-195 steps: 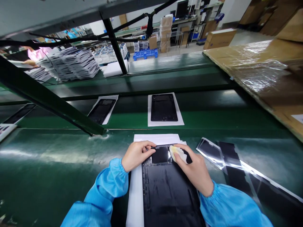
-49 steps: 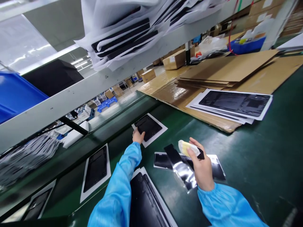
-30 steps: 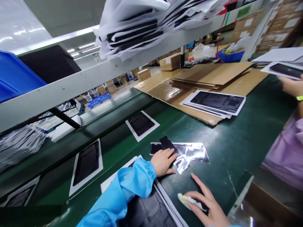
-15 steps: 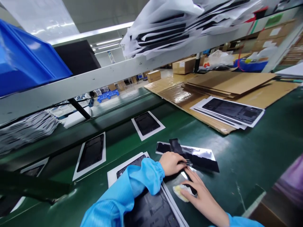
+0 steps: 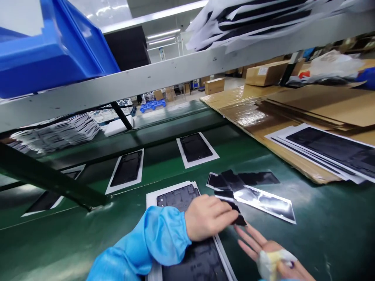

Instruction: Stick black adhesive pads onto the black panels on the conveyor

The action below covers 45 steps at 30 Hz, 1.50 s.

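**A:** What have the left fingers got?

**B:** The left hand [image 5: 209, 216] has its fingertips [image 5: 233, 212] drawn together on the near end of a small black patch [image 5: 240, 221]. It reads as a pinch, though the thumb is hidden under the hand. The patch sits just off the right edge of the panel [image 5: 178, 197], low over the belt [image 5: 322, 218].

**A:** And the right?

**B:** The right hand [image 5: 271, 253] is just beside it, palm up, fingers spread. A pale pad [image 5: 275, 259] lies across the palm, and I can't tell whether the thumb pins it.

**A:** How would you handle the patch well?

**B:** My judgement is to grip it by the edge only, so the face takes no prints. Hold it flat and taut, because film that thin will likely curl and cling to itself. Bring the pad close before the patch touches anything.

**A:** Anything in the way?

**B:** Shiny strips [image 5: 263, 199] lie on the belt right next to the fingertips, and a loose corner could snag there. The panel rests on its white sheet [image 5: 150, 200] under the left wrist. Cardboard [image 5: 254, 121] lies well off to the right.
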Available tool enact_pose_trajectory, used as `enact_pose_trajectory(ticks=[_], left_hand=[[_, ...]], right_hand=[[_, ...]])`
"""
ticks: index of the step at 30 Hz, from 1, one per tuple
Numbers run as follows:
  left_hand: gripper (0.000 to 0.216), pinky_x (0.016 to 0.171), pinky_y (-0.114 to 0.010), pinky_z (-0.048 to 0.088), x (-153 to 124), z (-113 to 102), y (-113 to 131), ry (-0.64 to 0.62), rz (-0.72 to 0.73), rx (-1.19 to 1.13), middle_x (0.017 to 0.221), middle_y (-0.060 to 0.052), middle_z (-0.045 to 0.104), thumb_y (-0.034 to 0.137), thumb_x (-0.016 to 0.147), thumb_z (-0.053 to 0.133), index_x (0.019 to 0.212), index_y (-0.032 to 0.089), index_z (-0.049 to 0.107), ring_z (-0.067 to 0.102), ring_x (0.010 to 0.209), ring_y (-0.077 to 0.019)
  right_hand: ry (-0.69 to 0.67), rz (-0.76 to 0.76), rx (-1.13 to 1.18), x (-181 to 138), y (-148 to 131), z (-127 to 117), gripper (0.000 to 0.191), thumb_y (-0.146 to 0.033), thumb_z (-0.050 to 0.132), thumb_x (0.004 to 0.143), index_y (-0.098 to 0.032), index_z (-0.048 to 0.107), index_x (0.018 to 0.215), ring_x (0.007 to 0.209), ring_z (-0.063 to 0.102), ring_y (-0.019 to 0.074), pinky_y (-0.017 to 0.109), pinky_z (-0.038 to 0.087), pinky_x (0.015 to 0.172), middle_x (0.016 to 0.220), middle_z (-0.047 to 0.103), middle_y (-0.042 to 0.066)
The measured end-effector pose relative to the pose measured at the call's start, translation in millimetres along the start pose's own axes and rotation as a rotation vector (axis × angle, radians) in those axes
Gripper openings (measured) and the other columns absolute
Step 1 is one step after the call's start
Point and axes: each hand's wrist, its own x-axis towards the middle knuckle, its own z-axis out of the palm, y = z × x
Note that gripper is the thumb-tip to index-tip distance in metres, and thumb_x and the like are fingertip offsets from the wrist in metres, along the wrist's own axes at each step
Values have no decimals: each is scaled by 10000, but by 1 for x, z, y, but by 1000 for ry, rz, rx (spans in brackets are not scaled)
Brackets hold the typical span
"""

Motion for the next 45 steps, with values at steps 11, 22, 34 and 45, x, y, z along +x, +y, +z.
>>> enact_pose_trajectory(ticks=[11, 22, 34, 45], left_hand=[[273, 746, -270, 487, -58, -50, 0, -110, -320, 26, 960, -65, 682, 305, 998, 418, 960, 173, 653, 624, 866, -154], [212, 660, -214, 467, -78, -69, -4, -206, -651, -33, 789, 7, 671, 281, 969, 479, 863, 206, 646, 624, 715, -122], [217, 598, -203, 445, -111, -80, -59, -31, -1240, -374, 711, -10, 653, 308, 801, 564, 903, 161, 687, 557, 613, -121], [202, 569, -194, 414, -117, -66, -70, -185, -1306, -446, 742, -9, 688, 258, 782, 575, 881, 154, 717, 539, 572, -107]], right_hand=[[-383, -21, -487, 48, -34, 60, 324, -518, 701, 788, -215, 731, 900, 1032, 570, 352, 446, 447, 958, 990, 667, 100], [-737, -434, -873, 52, -46, 90, 201, -298, 482, 938, -260, 677, 970, 1051, 580, 256, 336, 499, 896, 1095, 632, 55], [-178, -260, -557, 92, -27, 107, 373, -535, 651, 805, -179, 658, 914, 732, 646, 262, 290, 564, 576, 835, 671, 74], [-266, -313, -688, 108, -3, 131, 283, -429, 559, 848, -197, 617, 998, 913, 616, 258, 317, 495, 766, 998, 656, 52]])
